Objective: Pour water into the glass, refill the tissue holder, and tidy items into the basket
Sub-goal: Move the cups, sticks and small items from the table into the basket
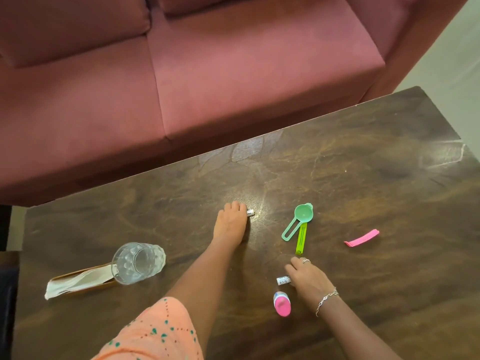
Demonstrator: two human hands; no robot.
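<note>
Our left hand (231, 222) curls its fingers over the white tube (250, 213). Our right hand (307, 278) closes on a second labelled tube (283, 280), nearer us. We secure both grips before lifting. The basket is not in view.

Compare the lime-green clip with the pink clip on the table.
Colour: the slim lime-green plastic clip is yellow-green, and the slim pink plastic clip is bright pink.
Pose: the lime-green clip runs near to far, while the pink clip lies crosswise, slightly slanted.
Neighbours: the lime-green clip's far end meets the mint-green plastic scoop, while the pink clip lies alone, further right.
Both are long, narrow and flat on the dark brown wooden table.
</note>
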